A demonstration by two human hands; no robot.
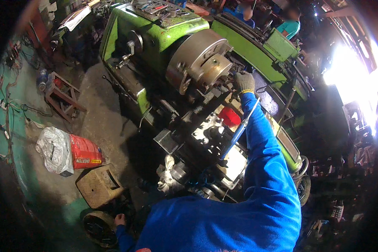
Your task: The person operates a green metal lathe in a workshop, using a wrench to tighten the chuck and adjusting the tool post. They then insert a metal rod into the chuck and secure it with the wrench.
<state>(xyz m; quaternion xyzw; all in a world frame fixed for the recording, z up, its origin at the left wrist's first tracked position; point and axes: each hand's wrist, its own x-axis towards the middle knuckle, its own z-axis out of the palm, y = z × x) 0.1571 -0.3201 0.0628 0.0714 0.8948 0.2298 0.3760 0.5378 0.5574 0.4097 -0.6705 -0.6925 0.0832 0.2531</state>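
Note:
My right hand (244,82), in a grey knitted glove, reaches to the end of a round metal workpiece (215,70) held in the big chuck (193,54) of a green lathe. Its fingers are curled in close beside the workpiece; what they hold, if anything, is hidden. Along my right forearm leans a long blue tool (239,133) with a pale thin tip, over the carriage. A red object (229,116) lies next to it. At the lower left hangs my bare left hand (120,219), low and away from the machine; its fingers are mostly in shadow.
White rag (166,174) is tied round a carriage part. Hand tools (157,8) lie on the headstock (164,26). On the floor at left are a red-and-white sack (69,151), a tan box-like piece (99,186) and a metal stand (63,96). Two people (292,27) are beyond the lathe.

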